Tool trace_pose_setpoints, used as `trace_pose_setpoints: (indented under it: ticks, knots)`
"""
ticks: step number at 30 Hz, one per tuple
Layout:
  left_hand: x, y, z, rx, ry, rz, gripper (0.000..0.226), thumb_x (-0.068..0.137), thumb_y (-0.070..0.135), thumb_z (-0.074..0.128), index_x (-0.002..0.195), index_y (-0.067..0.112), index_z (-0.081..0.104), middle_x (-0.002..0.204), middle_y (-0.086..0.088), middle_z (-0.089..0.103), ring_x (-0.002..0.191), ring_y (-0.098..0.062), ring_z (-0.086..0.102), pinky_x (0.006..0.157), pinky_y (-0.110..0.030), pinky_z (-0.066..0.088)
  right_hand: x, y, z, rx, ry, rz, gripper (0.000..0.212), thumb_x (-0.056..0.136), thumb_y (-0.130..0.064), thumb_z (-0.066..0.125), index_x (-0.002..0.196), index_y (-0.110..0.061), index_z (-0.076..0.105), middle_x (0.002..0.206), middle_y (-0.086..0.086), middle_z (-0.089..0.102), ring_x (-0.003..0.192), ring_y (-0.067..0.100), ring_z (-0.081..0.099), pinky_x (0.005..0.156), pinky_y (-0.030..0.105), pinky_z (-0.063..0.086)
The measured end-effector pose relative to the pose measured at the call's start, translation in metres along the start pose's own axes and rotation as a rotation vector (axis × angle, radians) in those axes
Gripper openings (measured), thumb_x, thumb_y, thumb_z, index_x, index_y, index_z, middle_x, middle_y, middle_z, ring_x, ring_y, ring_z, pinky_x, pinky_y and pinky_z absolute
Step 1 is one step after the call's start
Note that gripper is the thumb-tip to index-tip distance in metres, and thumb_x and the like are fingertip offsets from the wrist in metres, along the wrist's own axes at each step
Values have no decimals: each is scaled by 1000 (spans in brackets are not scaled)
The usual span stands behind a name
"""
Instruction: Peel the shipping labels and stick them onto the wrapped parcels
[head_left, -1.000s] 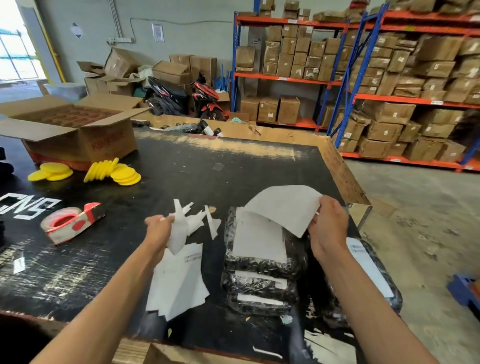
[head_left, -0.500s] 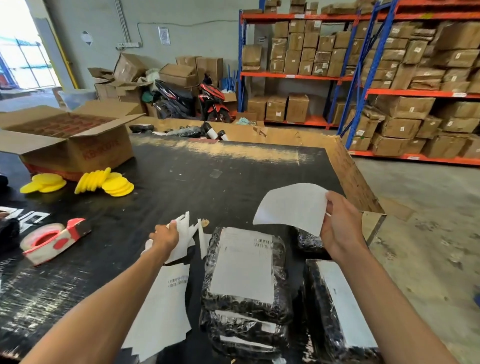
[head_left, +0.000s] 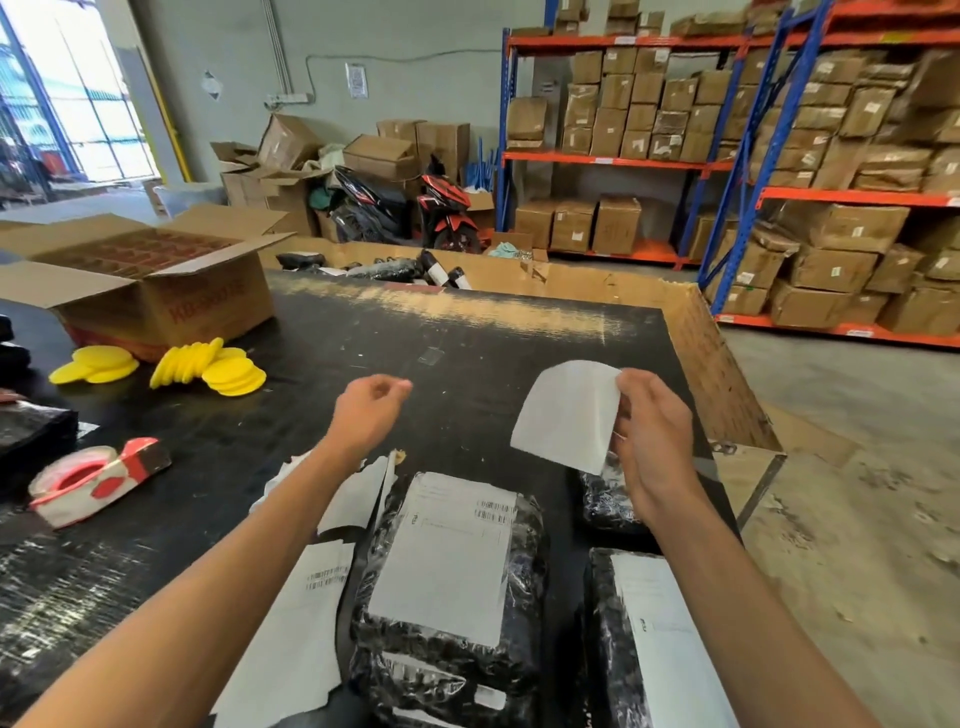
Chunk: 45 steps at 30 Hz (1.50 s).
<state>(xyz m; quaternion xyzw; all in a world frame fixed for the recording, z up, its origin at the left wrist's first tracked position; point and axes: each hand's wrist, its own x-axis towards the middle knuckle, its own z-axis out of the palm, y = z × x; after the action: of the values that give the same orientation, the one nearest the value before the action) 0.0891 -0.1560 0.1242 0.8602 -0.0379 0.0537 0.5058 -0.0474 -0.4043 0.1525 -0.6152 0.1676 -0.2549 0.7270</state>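
My right hand (head_left: 649, 436) pinches a white label sheet (head_left: 566, 415) by its right edge and holds it up over the black table (head_left: 467, 364). My left hand (head_left: 371, 402) hovers above the table with loosely curled fingers and holds nothing. Below it lie torn white backing scraps (head_left: 358, 493). A stack of black wrapped parcels (head_left: 447, 649) sits in front of me, the top one bearing a label (head_left: 447, 556). Another labelled parcel (head_left: 649, 649) lies at the right, and a small black parcel (head_left: 605, 499) is partly hidden behind my right wrist. Loose label sheets (head_left: 291, 623) lie under my left forearm.
A red and white tape dispenser (head_left: 93, 480) lies at the left. Yellow discs (head_left: 208, 361) sit beside an open cardboard box (head_left: 156, 280). The table's right edge (head_left: 722, 374) drops to the concrete floor. Shelving racks with cartons (head_left: 831, 208) stand behind.
My left hand let go of the backing scraps, which now lie on the table, and moved forward and up. My right hand kept hold of the sheet.
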Motion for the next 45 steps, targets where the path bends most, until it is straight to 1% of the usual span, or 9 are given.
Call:
trace_pose_setpoints:
  ticks: [3,7,13,19,24,31,34,40,45]
  knots:
    - [-18,68,12,-209,-318,-33,38,97,41,54,93,8,73,74,0,68,70,-15,61,68,-29,52,-2,-11,3,-98,-47,-190,14,100,-20,56,87,-19,63,83,-2,66,81,15,59,66,35,44]
    - [-39,120,34,-243,-652,-205,56,94,57,47,99,6,69,89,-10,75,74,-18,69,63,-28,55,-15,-22,-4,-287,-233,-513,9,95,-14,64,87,-18,66,78,-10,67,70,8,63,64,25,51]
    - [-45,127,78,-275,-547,-229,27,96,26,59,103,2,69,85,-9,71,70,-16,67,60,-25,57,-21,-13,-32,-717,-435,-718,5,89,-29,62,89,-29,66,87,-20,67,83,9,63,72,29,51]
    - [-49,124,111,-327,-469,-220,21,96,20,57,90,3,69,72,-6,70,61,-15,66,60,-27,58,-12,7,-70,-920,-585,-511,18,96,-35,60,114,-35,61,120,-18,60,114,6,52,98,35,46]
    - [-50,125,135,-324,-518,-201,27,97,18,53,99,-4,68,81,-12,68,62,-16,64,52,-24,56,0,12,-101,-883,-748,-388,36,90,-32,67,123,-41,55,127,-25,51,123,2,44,100,24,40]
    - [-40,136,155,-326,-802,-106,28,100,22,45,99,11,71,86,-3,74,78,-17,65,69,-30,57,42,26,-130,-389,-59,4,38,93,-30,68,128,-19,58,109,4,67,100,19,65,80,31,54]
    - [-32,139,168,-336,-873,-104,32,100,21,41,112,9,69,101,-8,74,86,-20,66,73,-33,58,63,37,-145,-236,-101,216,20,95,-17,65,112,-6,70,105,11,77,98,26,71,85,39,56]
    - [-8,126,205,-63,-807,-55,30,101,20,48,114,1,68,101,-8,74,73,-17,68,70,-31,62,91,58,-146,-250,0,245,13,90,-4,70,99,5,73,89,20,74,72,24,63,57,23,53]
    - [10,104,229,178,-745,13,20,88,8,68,105,-2,72,75,-8,68,61,-16,64,73,-35,62,106,68,-141,-394,-11,233,4,88,3,70,89,4,73,65,11,64,54,14,55,45,16,48]
